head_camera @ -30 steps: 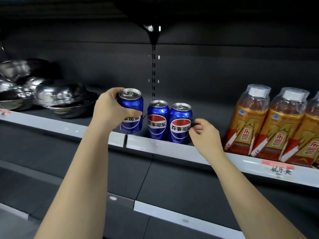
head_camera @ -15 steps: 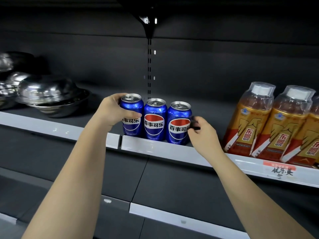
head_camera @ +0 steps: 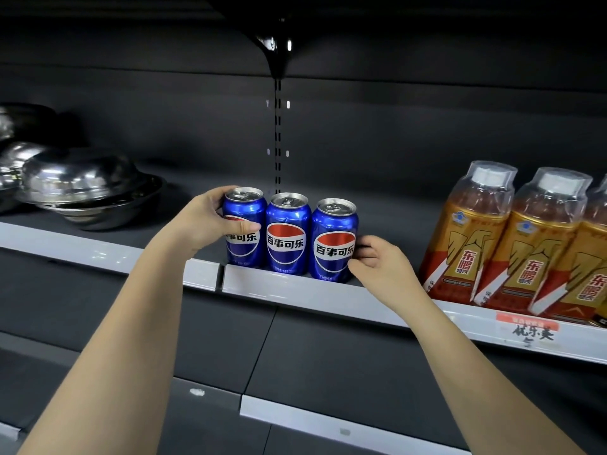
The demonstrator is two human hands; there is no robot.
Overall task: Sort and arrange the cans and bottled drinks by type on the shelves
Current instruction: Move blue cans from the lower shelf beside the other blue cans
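Observation:
Three blue cola cans stand upright in a row at the front of the dark shelf (head_camera: 295,292). My left hand (head_camera: 210,221) is wrapped around the left can (head_camera: 244,238), thumb across its label. The middle can (head_camera: 287,234) touches it. My right hand (head_camera: 377,262) rests its curled fingers against the right side of the right can (head_camera: 333,241), without enclosing it. To the right, orange bottled drinks (head_camera: 469,238) with clear caps stand side by side on the same shelf.
Stacked steel bowls and lids (head_camera: 82,188) sit on the shelf at the left. A slotted upright (head_camera: 278,136) runs up the back wall behind the cans. A lower shelf edge (head_camera: 328,418) juts out below. A handwritten price label (head_camera: 528,330) hangs under the bottles.
My left hand lowered the left can onto the shelf and slid it against the other two. My right hand stayed beside the right can, fingers now pressed to its side.

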